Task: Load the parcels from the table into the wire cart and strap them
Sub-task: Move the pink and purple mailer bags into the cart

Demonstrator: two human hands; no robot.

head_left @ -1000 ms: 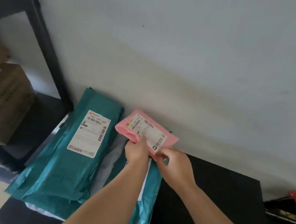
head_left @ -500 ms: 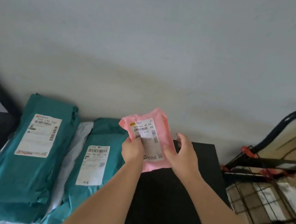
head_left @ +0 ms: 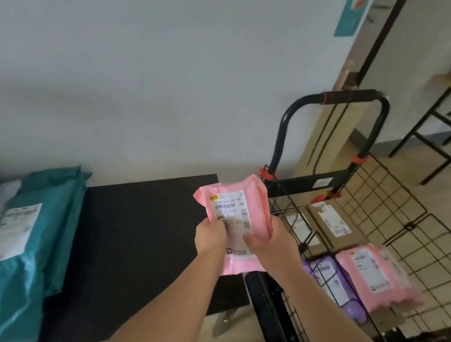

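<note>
A small pink parcel [head_left: 235,202] with a white label is held in the air over the right end of the black table [head_left: 136,224]. My left hand [head_left: 211,235] grips its left edge and my right hand [head_left: 272,241] grips its right edge. To the right stands the black wire cart [head_left: 390,203] with its tall handle. Inside it lie cardboard boxes [head_left: 334,223], a purple parcel [head_left: 335,289] and pink parcels [head_left: 373,271]. Teal parcels [head_left: 22,233] with white labels lie at the table's left end.
A pale wall runs behind the table. At the far right a black-legged table [head_left: 448,117] carries cardboard boxes. The tan floor shows around the cart and under my forearms.
I lifted the pink parcel off the teal parcels and carried it right, over the table's end toward the cart. The view swung right, bringing the whole cart into sight.
</note>
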